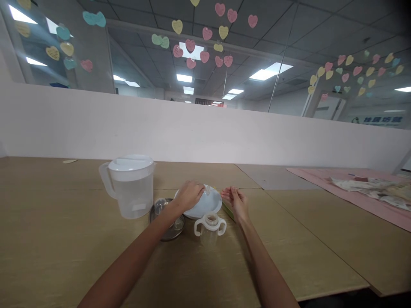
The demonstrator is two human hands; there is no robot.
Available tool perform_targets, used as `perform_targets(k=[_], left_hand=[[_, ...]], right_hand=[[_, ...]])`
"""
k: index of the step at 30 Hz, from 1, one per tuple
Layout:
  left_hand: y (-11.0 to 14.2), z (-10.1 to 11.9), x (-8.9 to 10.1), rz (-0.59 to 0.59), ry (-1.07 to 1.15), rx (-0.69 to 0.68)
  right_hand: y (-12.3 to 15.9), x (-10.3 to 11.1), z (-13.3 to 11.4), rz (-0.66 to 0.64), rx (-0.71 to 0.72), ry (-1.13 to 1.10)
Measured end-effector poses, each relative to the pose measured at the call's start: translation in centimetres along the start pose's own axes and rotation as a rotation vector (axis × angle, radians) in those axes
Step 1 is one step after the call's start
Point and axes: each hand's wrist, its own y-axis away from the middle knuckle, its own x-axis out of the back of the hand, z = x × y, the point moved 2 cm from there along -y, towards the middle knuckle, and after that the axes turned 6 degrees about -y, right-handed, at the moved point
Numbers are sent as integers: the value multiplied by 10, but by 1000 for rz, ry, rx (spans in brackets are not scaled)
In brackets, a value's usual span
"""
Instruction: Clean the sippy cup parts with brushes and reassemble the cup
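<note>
My left hand (pixel 190 196) reaches over a white bowl (pixel 201 208), its fingers closed on a small clear piece (pixel 208 190) that looks like a bottle nipple. On the bowl's right side is my right hand (pixel 236 203), fingers loosely curved and apart, with nothing visible in them. Just in front of the bowl stands a clear baby bottle (pixel 210 231) with two white handles and an uncovered neck. A round metal tray (pixel 173 234), partly hidden by my left forearm, carries a clear domed cap (pixel 160 205) and another small clear part (pixel 178 223).
A lidded translucent pitcher (pixel 134 192) stands behind the tray on the left. Something long and green (pixel 228 211) lies beside the bowl, partly behind my right hand. A pink cloth (pixel 359 194) with items on it covers the far right. A white wall (pixel 199 132) borders the table's back.
</note>
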Motion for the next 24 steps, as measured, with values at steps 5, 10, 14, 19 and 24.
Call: perform_targets(k=[5, 10, 14, 19, 24], left_hand=[[0, -4, -1, -15, 183, 61], [-1, -11, -2, 15, 583, 148], [-3, -11, 1, 102, 895, 192], [-1, -6, 9, 137, 1041, 231], [1, -6, 23, 146, 1053, 193]], right_hand=[[-1, -34, -14, -64, 124, 142], [-7, -77, -45, -223, 340, 384], [-13, -102, -65, -379, 418, 569], [-8, -129, -87, -545, 449, 768], [45, -149, -127, -323, 678, 736]])
